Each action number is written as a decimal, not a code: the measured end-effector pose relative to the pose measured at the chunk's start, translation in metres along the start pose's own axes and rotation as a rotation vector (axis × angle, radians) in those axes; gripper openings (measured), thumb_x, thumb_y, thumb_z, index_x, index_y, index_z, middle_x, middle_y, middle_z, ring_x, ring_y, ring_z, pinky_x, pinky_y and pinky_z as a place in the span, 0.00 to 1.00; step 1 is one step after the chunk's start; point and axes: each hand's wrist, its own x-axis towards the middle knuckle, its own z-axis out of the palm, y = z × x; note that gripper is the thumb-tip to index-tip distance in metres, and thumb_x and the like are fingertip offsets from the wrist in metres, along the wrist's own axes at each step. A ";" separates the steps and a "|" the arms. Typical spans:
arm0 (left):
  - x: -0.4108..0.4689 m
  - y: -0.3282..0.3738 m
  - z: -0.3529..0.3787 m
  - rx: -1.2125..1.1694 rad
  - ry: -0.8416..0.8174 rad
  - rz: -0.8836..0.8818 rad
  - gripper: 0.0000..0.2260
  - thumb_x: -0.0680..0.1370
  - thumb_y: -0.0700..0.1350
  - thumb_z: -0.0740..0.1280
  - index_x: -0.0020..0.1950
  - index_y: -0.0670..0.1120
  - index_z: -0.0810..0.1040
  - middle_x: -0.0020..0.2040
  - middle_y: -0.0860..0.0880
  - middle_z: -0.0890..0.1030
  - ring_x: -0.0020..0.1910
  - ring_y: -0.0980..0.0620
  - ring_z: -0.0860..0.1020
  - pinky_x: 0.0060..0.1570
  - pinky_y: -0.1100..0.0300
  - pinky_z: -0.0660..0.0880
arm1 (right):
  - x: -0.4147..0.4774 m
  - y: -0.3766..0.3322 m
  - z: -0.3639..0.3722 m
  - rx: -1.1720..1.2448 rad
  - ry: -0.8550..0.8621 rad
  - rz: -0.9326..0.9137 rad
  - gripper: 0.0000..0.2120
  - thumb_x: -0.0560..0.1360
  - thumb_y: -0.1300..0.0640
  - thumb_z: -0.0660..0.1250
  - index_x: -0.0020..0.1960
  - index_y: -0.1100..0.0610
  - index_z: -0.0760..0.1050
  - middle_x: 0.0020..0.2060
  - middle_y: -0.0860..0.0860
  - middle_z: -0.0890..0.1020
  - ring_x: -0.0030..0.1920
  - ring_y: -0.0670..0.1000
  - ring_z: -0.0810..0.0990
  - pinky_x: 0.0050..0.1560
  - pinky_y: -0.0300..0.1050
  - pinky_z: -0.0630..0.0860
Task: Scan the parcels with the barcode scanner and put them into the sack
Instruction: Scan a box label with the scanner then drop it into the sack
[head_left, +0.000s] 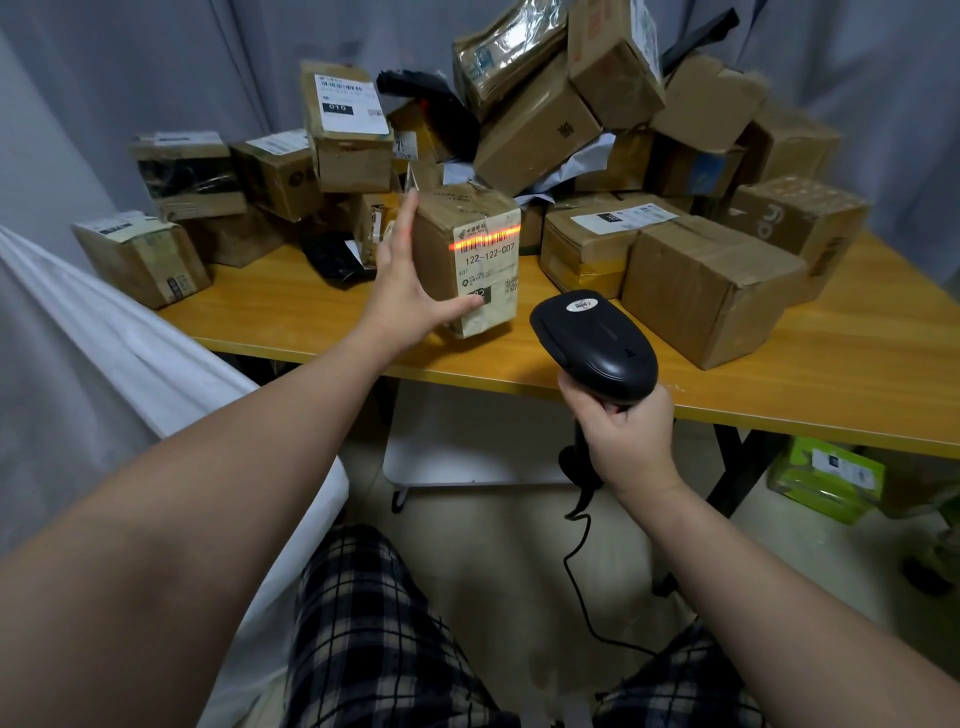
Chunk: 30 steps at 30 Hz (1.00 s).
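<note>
Head view: the left arm reaches forward over the bench (291, 317) edge, forearm nearly straight. The left grip (402, 283) is spread flat against a parcel (470, 260): its fingers (405, 218) lie straight up the box's left side and its thumb stretches across the lower front label. The parcel stands near the bench's front edge, label toward the camera; whether it rests on the bench or is lifted cannot be told. The right arm is bent, wrist cocked. The right grip (626, 436) is wrapped tight round the handle of the barcode scanner (597, 345), whose head points at the parcel. A red scan line (485, 239) crosses the label's barcode. More cardboard boxes (711, 291) are heaped behind. White fabric (104, 338) hangs left.
</note>
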 end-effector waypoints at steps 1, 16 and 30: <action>0.000 0.000 0.000 -0.006 0.000 -0.007 0.54 0.66 0.46 0.80 0.78 0.58 0.44 0.76 0.43 0.53 0.75 0.47 0.57 0.72 0.49 0.60 | -0.001 0.000 0.000 0.004 0.003 -0.004 0.14 0.70 0.60 0.71 0.50 0.43 0.77 0.42 0.36 0.83 0.49 0.39 0.82 0.49 0.32 0.76; -0.006 -0.005 0.004 -0.071 -0.044 -0.079 0.53 0.65 0.51 0.80 0.77 0.59 0.46 0.76 0.44 0.54 0.74 0.46 0.58 0.68 0.56 0.57 | 0.049 -0.020 0.002 -0.189 -0.116 0.180 0.13 0.73 0.57 0.73 0.33 0.48 0.74 0.22 0.40 0.75 0.28 0.38 0.74 0.33 0.32 0.68; -0.064 -0.016 -0.064 -0.174 0.192 -0.213 0.51 0.67 0.53 0.78 0.77 0.59 0.45 0.73 0.46 0.58 0.68 0.53 0.63 0.67 0.57 0.64 | 0.064 -0.032 0.087 -0.179 -0.337 0.146 0.21 0.68 0.50 0.74 0.34 0.67 0.73 0.22 0.43 0.69 0.26 0.43 0.66 0.33 0.45 0.64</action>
